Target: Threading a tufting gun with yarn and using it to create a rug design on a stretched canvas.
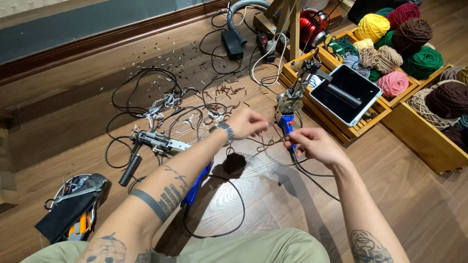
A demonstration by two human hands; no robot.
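Hands point(280, 134), two, pinch one brown yarn strand point(265, 141).

Single view only, head-worn camera, so no second view shares the scene. It looks steeply down and forward from above a seated person's lap onto the wooden floor point(390, 195). Close range: both forearms enter from the bottom edge, and the left hand point(246, 122) and right hand point(317, 145) meet near centre. The skirting board point(97, 41) runs across 10 to 12 o'clock. Wooden crates of yarn balls point(414, 48) fill 1 to 3 o'clock. Knees cut the frame at 6 o'clock.
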